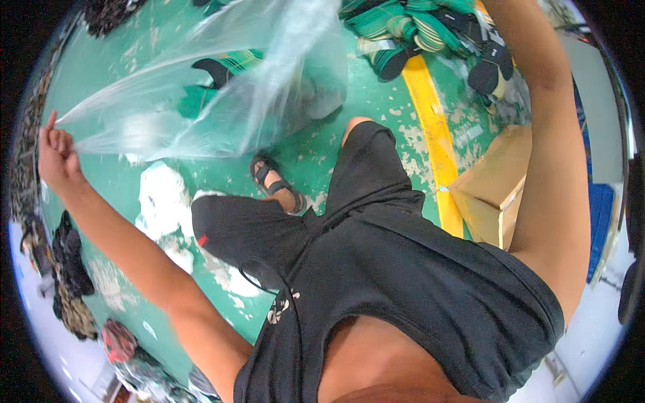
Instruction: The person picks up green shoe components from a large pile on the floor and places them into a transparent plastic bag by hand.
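Observation:
My left hand [59, 151] is stretched out to the far left. Its thumb and fingers pinch the edge of a large clear plastic bag [282, 74], while the index finger sticks up. The bag is pulled wide across the upper left, and through its film show some green and black socks [232, 64]. My right arm [547, 134] reaches up past the top right edge, so its hand is out of sight. Near that arm lies a heap of green, black and cream socks [430, 30].
An open cardboard box [494, 181] stands beside my right arm. White bundles [164, 198] lie by my sandalled foot [275, 185]. A yellow stripe [430, 127] crosses the worn green floor. Dark piles of cloth [70, 255] line the left side.

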### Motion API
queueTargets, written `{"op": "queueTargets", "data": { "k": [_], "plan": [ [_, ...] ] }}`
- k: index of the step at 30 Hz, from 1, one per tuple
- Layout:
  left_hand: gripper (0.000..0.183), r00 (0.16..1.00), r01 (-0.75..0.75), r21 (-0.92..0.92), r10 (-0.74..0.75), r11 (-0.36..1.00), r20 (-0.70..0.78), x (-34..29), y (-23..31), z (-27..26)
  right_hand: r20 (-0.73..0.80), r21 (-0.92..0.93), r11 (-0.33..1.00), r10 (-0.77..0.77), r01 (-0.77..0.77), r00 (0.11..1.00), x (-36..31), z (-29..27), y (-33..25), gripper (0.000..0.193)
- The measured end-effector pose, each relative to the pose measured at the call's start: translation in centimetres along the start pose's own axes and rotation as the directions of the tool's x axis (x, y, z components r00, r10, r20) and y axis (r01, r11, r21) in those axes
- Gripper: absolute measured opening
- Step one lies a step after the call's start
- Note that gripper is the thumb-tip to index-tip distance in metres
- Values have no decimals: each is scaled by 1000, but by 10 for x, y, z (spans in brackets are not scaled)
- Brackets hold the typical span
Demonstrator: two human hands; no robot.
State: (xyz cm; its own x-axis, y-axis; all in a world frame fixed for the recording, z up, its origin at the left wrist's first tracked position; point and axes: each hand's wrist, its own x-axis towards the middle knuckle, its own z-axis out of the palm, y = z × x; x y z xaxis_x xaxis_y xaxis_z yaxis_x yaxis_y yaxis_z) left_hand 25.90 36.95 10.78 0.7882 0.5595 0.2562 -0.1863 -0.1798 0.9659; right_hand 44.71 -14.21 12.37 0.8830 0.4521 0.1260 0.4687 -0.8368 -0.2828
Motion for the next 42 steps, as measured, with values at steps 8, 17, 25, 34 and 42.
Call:
{"op": "queueTargets", "data": {
  "k": [8, 17, 25, 34, 42],
  "plan": [
    [38, 963, 27, -153, 15, 988, 268, -82, -2, 94, -196, 200, 777, -565, 597, 801, -98, 144, -82, 35],
    [36, 977, 24, -243, 28, 970, 210, -69, -21, 94, 819, 178, 982, -185, 66, 543, -209, 294, -48, 52],
    [33, 965, 41, -153, 0, 987, 262, -105, -58, 125, -246, 561, 807, -47, 182, 968, -245, 148, -4, 29],
    [31, 967, 114, 65, -126, 991, 220, -103, -107, 121, -49, 904, 201, 925, -377, 377, -232, 306, 273, 37],
    [32, 950, 295, 234, -311, 926, 30, -114, -126, 97, -215, 373, 320, 943, -871, 255, -191, 457, 247, 72]
  ]
}}
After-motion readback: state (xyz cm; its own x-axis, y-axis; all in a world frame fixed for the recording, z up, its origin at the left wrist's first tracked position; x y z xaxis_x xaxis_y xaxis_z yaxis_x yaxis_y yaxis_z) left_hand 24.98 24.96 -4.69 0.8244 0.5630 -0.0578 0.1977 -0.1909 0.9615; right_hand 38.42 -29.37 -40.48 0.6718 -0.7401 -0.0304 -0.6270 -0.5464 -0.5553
